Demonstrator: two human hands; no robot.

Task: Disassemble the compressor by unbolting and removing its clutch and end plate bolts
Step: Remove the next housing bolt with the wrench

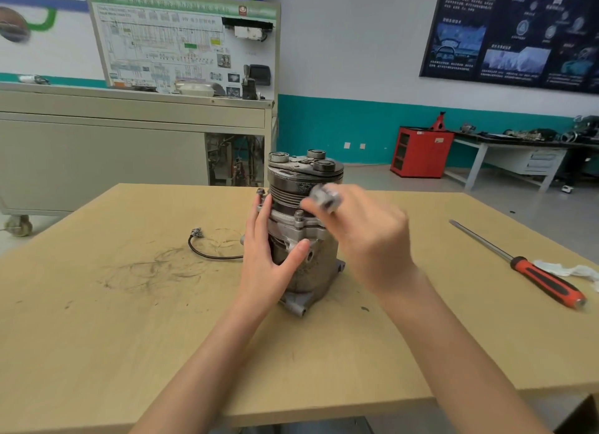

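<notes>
Compressor (291,187) stands upright on the desk (129,304), near the middle of its far edge. Left hand (269,255) presses flat against its left side, fingers straight, thumb across the front. Right hand (366,235), just beside the grooved pulley, has its fingers curled round a blurred metal tool (324,197).

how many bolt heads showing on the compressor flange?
2: left bolt on the compressor above the left hand; front bolt beside the right hand and its blurred tool. Others may be hidden behind.
</notes>
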